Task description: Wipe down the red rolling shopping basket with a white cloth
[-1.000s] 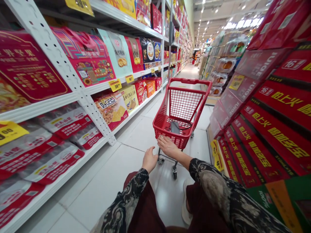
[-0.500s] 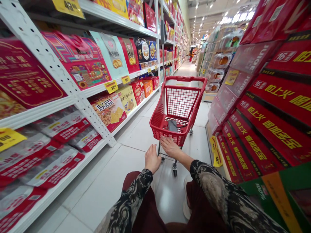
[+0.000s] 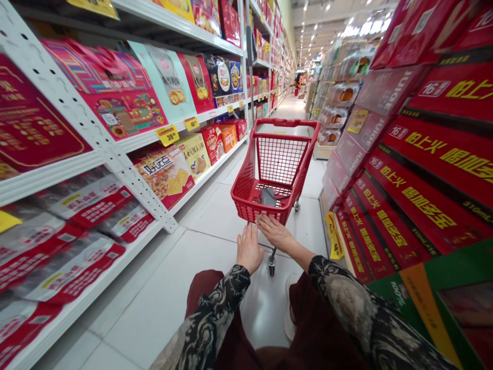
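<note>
A red plastic shopping cart [image 3: 243, 191] stands in the aisle ahead of me, its near end facing my hands. On its basket floor lies a grey item [image 3: 268, 196] whose kind I cannot make out. My left hand [image 3: 249, 249] reaches forward just below the basket, fingers extended and holding nothing visible. Beside it, my right hand [image 3: 275, 232] overlaps the basket's lower near edge in view, its fingers stretched out flat. Whether the right fingertips touch the cart cannot be told. The two hands are close together, almost meeting.
White shelves [image 3: 142, 208] with boxed snacks and yellow price tags line the left. Stacked red drink cartons [image 3: 416, 205] rise close on the right, with a green carton [image 3: 416, 293] nearest me. Farther off, a person [image 3: 298, 82] is in the aisle.
My left hand has moved slightly right, nearer to my right hand. The cart, shelves and cartons have shifted a little left in view.
</note>
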The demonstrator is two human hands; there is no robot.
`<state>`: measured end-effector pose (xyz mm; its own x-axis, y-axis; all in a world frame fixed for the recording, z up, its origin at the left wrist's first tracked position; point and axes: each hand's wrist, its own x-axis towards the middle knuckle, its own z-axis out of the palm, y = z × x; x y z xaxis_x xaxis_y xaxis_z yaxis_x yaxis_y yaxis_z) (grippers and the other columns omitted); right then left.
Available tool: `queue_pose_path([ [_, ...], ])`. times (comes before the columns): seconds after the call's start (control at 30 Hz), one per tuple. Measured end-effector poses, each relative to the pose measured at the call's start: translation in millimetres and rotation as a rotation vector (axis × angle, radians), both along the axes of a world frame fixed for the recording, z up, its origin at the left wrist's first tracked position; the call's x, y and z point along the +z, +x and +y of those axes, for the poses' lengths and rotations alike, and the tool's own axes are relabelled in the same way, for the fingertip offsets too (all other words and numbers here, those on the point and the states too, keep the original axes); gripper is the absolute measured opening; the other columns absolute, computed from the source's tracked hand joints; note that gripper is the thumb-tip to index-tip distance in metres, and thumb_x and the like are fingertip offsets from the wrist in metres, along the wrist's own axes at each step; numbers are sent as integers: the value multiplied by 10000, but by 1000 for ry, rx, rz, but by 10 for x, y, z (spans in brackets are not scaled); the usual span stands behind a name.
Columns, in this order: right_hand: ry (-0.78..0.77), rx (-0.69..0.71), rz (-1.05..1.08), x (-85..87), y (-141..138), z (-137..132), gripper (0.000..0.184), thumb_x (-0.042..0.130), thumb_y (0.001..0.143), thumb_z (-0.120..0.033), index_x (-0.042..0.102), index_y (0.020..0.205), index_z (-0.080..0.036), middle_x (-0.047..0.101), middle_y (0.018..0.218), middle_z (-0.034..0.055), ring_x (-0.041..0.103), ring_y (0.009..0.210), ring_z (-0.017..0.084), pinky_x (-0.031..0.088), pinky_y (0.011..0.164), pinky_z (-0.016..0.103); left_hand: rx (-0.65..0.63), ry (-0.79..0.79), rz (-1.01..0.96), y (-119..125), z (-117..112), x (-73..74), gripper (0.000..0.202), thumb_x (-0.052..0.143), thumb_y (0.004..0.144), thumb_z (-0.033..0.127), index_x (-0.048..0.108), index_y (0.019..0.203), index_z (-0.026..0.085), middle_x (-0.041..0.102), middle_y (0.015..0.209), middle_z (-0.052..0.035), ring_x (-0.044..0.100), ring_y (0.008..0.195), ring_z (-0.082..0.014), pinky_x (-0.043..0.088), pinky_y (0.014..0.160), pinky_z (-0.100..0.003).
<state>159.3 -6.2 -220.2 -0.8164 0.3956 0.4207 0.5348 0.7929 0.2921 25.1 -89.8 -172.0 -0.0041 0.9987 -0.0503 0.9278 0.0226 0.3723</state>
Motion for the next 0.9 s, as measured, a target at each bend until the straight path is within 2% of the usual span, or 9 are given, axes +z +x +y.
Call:
queue_pose_path([
  [0.1, -6, -10, -4, -42, 36, -93, 339, 455, 859, -137, 549, 1176, -64, 518, 1279, 157, 409, 1246, 263, 359, 1013, 440, -15, -22, 14, -5, -32, -34, 684, 440, 712, 138, 268, 1373, 101, 217, 1483, -138, 177, 1367, -246, 186, 1095, -478],
  [0.3, 56, -33, 138, 314, 167, -63, 428, 382, 901, -135, 406, 1328, -135, 421, 1379, 107, 276, 1328, 238, 276, 1060, 455, -14, -11, 29, 57, 25, 16, 710, 438, 699, 132, 242, 1380, 98, 204, 1487, -140, 170, 1369, -249, 195, 1091, -480],
  [0.37, 59, -46, 132, 351, 261, -18, 435, 372, 902, -125, 391, 1337, -130, 413, 1384, 108, 267, 1332, 235, 263, 1064, 456, -34, 8, 28, 122, 49, 42, 717, 441, 695, 135, 240, 1382, 101, 207, 1487, -137, 170, 1369, -251, 195, 1091, -483],
  [0.43, 43, -36, 87, 278, 365, 4, 443, 386, 892, -116, 390, 1335, -118, 422, 1376, 116, 284, 1325, 232, 264, 1063, 453, -63, 27, 28, 181, 55, 53, 721, 448, 691, 139, 244, 1382, 99, 212, 1485, -140, 173, 1368, -254, 196, 1090, -488],
  [0.6, -26, -37, 11, -104, 508, -68, 400, 469, 838, -95, 500, 1237, -102, 504, 1299, 144, 374, 1273, 237, 304, 1035, 459, -81, 17, 55, 183, 12, 9, 708, 444, 702, 130, 246, 1381, 95, 211, 1485, -138, 197, 1360, -265, 208, 1084, -496],
  [0.67, -42, -35, 2, -152, 476, -118, 354, 490, 826, -95, 548, 1175, -100, 539, 1259, 147, 407, 1248, 236, 319, 1025, 457, -64, -2, 72, 126, 6, -10, 699, 441, 707, 124, 250, 1378, 89, 206, 1487, -138, 195, 1360, -271, 210, 1081, -500],
  [0.73, -37, -25, 14, -80, 388, -149, 347, 487, 833, -104, 548, 1174, -102, 529, 1272, 143, 397, 1256, 241, 315, 1029, 457, -38, -17, 87, 57, 25, -10, 695, 442, 710, 126, 249, 1377, 87, 207, 1486, -143, 193, 1361, -270, 206, 1082, -497],
  [0.9, 8, -27, 115, 322, 52, -54, 443, 399, 891, -137, 389, 1333, -112, 397, 1392, 121, 260, 1335, 242, 263, 1065, 461, 41, 17, 109, -76, 141, 62, 706, 446, 717, 140, 222, 1386, 110, 204, 1486, -150, 186, 1364, -261, 206, 1080, -498],
])
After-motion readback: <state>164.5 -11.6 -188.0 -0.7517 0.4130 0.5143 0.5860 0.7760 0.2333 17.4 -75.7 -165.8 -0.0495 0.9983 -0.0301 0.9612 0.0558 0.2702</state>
